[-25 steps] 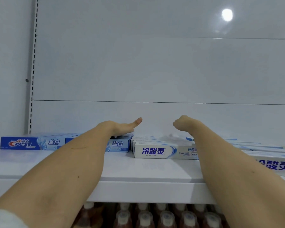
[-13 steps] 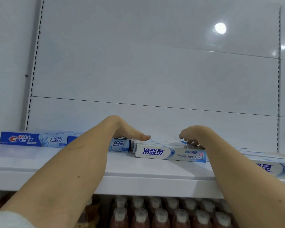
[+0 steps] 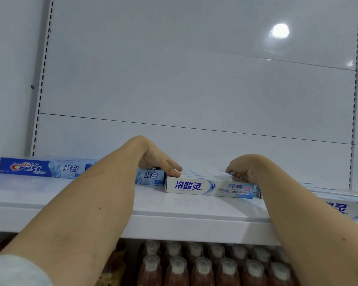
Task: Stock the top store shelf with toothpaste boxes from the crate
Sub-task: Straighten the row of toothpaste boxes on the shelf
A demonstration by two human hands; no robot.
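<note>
both arms have dropped since a second ago: the left hand (image 3: 161,162) now lays flat fingers on the white toothpaste boxes (image 3: 209,185) at centre of the top shelf (image 3: 29,195), and the right hand (image 3: 244,169) curls onto their 3 o'clock end, squaring them. crest boxes (image 3: 41,167) sit at 9 o'clock, bottles (image 3: 201,269) at 6; nothing blocks.

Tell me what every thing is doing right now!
Left hand: open, fingers flat on the white box's left end.
Right hand: fingers curled down on the white box's right end.
White box: lying flat on the top shelf.
Blue boxes: lying flat in a row, left of the white box.
Top shelf: partly stocked.
Bottles: upright, capped, on the shelf below.
</note>
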